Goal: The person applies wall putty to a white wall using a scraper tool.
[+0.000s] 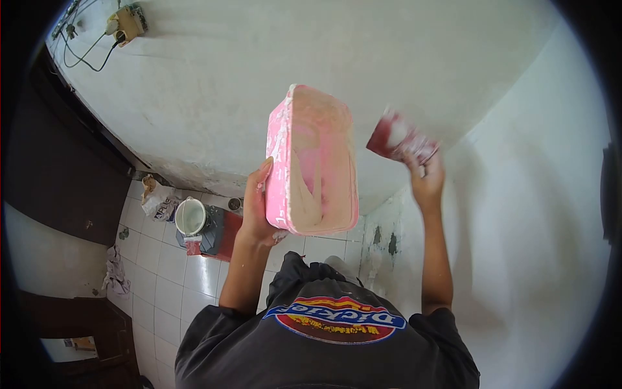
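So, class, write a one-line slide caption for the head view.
Left grip holding a smeared pink tub, right grip holding a white-smeared flat red tool.

Two hands are showing: one left hand (258,204) is gripping one pink tub (278,168); one right hand (427,174) is holding one red scraper (394,138) right of the tub. One white bucket (190,233) is standing lower left of it, one socket block (134,21) sitting upper left.

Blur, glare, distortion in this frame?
Head view: red scraper and right hand look motion-blurred, pink tub fairly sharp; head view: glare streak on the floor tiles, soft shadows on the right-hand wall; head view: fisheye curving, black corners.
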### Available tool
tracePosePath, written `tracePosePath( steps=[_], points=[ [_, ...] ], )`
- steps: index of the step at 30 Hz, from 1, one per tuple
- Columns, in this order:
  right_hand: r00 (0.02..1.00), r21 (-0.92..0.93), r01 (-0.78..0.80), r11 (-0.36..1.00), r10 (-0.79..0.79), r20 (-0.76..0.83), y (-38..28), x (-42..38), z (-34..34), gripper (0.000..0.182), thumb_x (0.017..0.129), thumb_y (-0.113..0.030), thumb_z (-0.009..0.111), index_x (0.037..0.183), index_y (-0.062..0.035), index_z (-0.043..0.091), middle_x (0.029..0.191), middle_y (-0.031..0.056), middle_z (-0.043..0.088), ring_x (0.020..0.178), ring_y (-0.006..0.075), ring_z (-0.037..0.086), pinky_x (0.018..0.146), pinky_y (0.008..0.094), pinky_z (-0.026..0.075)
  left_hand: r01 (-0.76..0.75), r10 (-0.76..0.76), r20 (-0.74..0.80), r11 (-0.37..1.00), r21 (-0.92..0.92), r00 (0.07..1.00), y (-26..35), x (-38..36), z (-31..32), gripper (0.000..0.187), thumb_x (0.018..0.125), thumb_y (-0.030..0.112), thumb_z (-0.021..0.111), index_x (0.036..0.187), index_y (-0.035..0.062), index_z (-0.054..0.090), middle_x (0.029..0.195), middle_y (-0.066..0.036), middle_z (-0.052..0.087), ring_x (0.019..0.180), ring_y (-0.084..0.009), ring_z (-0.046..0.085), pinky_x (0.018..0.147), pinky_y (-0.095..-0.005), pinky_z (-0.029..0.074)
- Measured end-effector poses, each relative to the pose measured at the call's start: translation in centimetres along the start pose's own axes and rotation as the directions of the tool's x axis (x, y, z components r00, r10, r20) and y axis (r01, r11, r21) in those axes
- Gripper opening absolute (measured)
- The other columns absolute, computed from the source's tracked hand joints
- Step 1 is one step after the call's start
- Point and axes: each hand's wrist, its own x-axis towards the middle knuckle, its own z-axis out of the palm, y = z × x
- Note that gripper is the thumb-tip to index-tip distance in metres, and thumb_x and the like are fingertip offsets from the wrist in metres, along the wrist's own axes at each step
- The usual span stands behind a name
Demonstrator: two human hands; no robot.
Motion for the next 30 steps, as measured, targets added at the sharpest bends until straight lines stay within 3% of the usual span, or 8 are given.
tracePosePath(
  steps=[2, 3, 6, 8, 17, 21, 23, 30],
  points=[
    [0.988, 0.353, -0.146, 0.924, 0.153, 0.007, -4.5, 2.5, -1.2, 0.019, 0.089, -0.008, 0.066, 0.103, 0.0035, 0.061, 0.092, 0.0068, 0.066, 0.08, 0.0115, 0.062, 0.076, 0.0243, 0.048, 0.026, -0.027, 0.008, 0.997, 0.073, 1.0, 0.5, -0.1, -0.3, 0.045, 0.097, 0.034, 0.044, 0.128, 0.0025, 0.048, 0.115, -0.012, 0.061, 0.101, -0.0187, 0.063, 0.086, -0.0335, 0.052],
    [0.987, 0.35, -0.154, 0.924, 0.162, 0.005, -6.0, 3.5, -1.5, 0.019, 0.089, -0.008, 0.066, 0.103, 0.0035, 0.061, 0.092, 0.0068, 0.066, 0.08, 0.0115, 0.062, 0.076, 0.0243, 0.048, 0.038, -0.042, 0.023, 0.989, 0.144, 0.999, 0.7, -0.1, -0.2, 0.045, 0.097, 0.034, 0.044, 0.129, 0.0028, 0.047, 0.116, -0.011, 0.06, 0.104, -0.0181, 0.062, 0.089, -0.0338, 0.051],
    [0.989, 0.209, -0.125, 0.97, 0.104, 0.108, -9.3, 5.7, -2.5, 0.022, 0.088, -0.009, 0.067, 0.105, 0.0028, 0.06, 0.09, 0.0081, 0.066, 0.079, 0.0117, 0.062, 0.075, 0.0263, 0.048, 0.088, -0.083, -0.028, 0.941, 0.325, 0.996, 1.5, -0.4, 1.6, 0.053, 0.098, 0.04, 0.044, 0.136, 0.004, 0.039, 0.12, -0.011, 0.058, 0.104, -0.0169, 0.062, 0.086, -0.0327, 0.053],
    [0.971, -0.112, 0.009, 0.994, 0.018, 0.238, -10.4, 6.6, -2.8, 0.024, 0.087, -0.009, 0.066, 0.107, 0.0024, 0.06, 0.088, 0.0108, 0.067, 0.076, 0.0145, 0.062, 0.073, 0.0278, 0.049, 0.109, -0.097, -0.051, 0.93, 0.351, 0.994, 1.5, -0.4, 1.8, 0.055, 0.098, 0.041, 0.043, 0.137, 0.0038, 0.037, 0.121, -0.011, 0.058, 0.105, -0.0162, 0.062, 0.086, -0.0319, 0.053],
    [0.87, -0.199, 0.035, 0.979, 0.067, 0.488, -8.9, 8.1, -1.1, 0.024, 0.089, -0.017, 0.061, 0.106, 0.0002, 0.061, 0.085, 0.0169, 0.066, 0.07, 0.0279, 0.06, 0.069, 0.035, 0.048, 0.188, -0.219, 0.018, 0.873, 0.451, 0.975, 2.4, 0.7, 1.1, 0.06, 0.096, 0.044, 0.046, 0.138, 0.0031, 0.036, 0.122, -0.012, 0.057, 0.107, -0.014, 0.06, 0.086, -0.0308, 0.052],
    [0.825, -0.206, -0.024, 0.978, 0.136, 0.549, -7.5, 8.4, -1.1, 0.024, 0.088, -0.016, 0.061, 0.106, 0.0004, 0.06, 0.085, 0.0165, 0.066, 0.072, 0.0278, 0.06, 0.071, 0.0352, 0.048, 0.264, -0.276, -0.042, 0.852, 0.451, 0.96, 2.1, 2.2, 1.0, 0.063, 0.094, 0.044, 0.048, 0.141, 0.004, 0.035, 0.122, -0.012, 0.056, 0.109, -0.0162, 0.059, 0.089, -0.033, 0.05],
    [0.774, -0.215, -0.048, 0.975, 0.172, 0.61, -5.8, 8.4, -0.8, 0.023, 0.088, -0.01, 0.06, 0.107, 0.0026, 0.06, 0.091, 0.0126, 0.065, 0.08, 0.0197, 0.059, 0.078, 0.031, 0.047, 0.296, -0.297, -0.072, 0.837, 0.46, 0.952, 1.9, 3.2, 0.3, 0.066, 0.094, 0.046, 0.049, 0.142, 0.0043, 0.034, 0.122, -0.012, 0.056, 0.109, -0.0171, 0.059, 0.09, -0.0334, 0.049],
    [0.7, -0.143, -0.188, 0.972, 0.235, 0.674, -2.0, 4.7, 1.7, 0.023, 0.087, -0.007, 0.06, 0.108, 0.003, 0.059, 0.092, 0.013, 0.065, 0.081, 0.0197, 0.06, 0.079, 0.0309, 0.048, 0.396, -0.36, -0.175, 0.745, 0.537, 0.916, 0.6, 4.7, -1.4, 0.073, 0.09, 0.053, 0.048, 0.143, 0.0043, 0.034, 0.125, -0.014, 0.055, 0.109, -0.0197, 0.058, 0.092, -0.0347, 0.044]
  ],
)
